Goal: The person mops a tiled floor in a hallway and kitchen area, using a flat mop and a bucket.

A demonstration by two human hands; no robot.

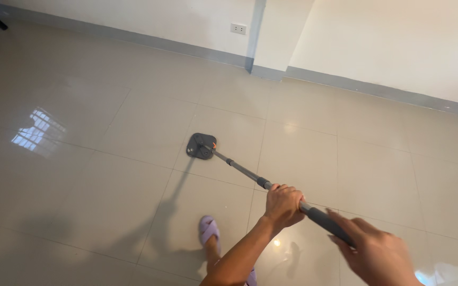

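Nearest the camera, the right hand sits at the lower right edge of the view, its fingers curled round the thick grey grip at the top end of the mop pole. The hand is slightly blurred, but the wrap round the grip is plain. Just ahead of it, the left hand clasps the same pole a little lower down, fingers closed over the shaft with the knuckles up; its forearm runs back toward the bottom of the frame.

Below the left forearm, a foot in a lilac slipper stands on the floor, toes pointing away from the camera. A second slipper shows only as a sliver at the bottom edge.

From the hands the pole slants down and away to the left, narrowing from dark grip to silvery tube with a dark collar partway along. It ends at the mop head, a flat dark grey pad lying on the glossy beige tiles, well out in front of the foot. The mop's shadow falls back across the tiles toward the slipper.

Farther left, a window's bright reflection lies on the floor. Beyond, a grey skirting runs along the white wall, which carries a socket beside a jutting corner.
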